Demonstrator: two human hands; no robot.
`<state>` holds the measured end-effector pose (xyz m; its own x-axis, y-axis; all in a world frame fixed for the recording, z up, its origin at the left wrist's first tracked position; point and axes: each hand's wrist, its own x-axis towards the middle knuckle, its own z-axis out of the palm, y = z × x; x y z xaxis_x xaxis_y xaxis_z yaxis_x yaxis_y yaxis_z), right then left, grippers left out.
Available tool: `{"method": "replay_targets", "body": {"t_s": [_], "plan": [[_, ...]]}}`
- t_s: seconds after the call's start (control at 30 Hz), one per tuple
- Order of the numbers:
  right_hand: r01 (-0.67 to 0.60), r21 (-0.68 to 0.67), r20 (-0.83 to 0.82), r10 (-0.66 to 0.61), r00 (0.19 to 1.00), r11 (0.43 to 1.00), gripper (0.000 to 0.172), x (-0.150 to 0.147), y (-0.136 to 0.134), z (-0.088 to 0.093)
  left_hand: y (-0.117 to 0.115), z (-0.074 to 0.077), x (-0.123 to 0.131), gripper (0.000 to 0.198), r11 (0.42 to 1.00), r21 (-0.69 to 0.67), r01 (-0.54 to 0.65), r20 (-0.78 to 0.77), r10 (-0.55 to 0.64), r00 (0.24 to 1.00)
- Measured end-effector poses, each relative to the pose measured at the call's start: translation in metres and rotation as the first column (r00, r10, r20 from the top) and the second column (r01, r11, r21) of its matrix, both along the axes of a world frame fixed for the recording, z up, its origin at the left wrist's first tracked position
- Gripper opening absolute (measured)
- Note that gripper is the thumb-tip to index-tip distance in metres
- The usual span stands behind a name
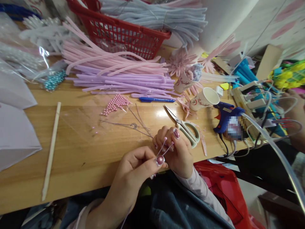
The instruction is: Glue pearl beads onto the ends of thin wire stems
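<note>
Bead-tipped wires [168, 149] slant away and rightward from the left hand [137, 168], its thumb pinching their lower stems; the right hand [179, 152] curls just beside the beaded ends, its grip unclear. Farther off, loose wires [134, 126] and pink beads [116, 103] lie on the tabletop [78, 152].

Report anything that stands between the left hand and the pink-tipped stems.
Nothing visible does: the left hand meets the stems, its thumb lying over them below their pink tips. The right hand is close beside them but does not block that grip. The scissors lie beyond the right hand, out of the way.
</note>
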<state>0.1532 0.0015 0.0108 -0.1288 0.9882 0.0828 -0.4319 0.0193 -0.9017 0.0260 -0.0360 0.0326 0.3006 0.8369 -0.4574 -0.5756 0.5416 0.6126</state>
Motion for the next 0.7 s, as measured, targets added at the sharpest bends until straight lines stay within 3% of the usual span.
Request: {"method": "replay_targets", "body": {"t_s": [0.7], "plan": [[-0.037,0.059,0.024,0.036,0.999,0.998,0.04,0.0014,0.0004,-0.0036,0.0028,-0.0002,-0.0025,0.027,1.0,0.014,0.009,0.012,-0.009,1.0]]}}
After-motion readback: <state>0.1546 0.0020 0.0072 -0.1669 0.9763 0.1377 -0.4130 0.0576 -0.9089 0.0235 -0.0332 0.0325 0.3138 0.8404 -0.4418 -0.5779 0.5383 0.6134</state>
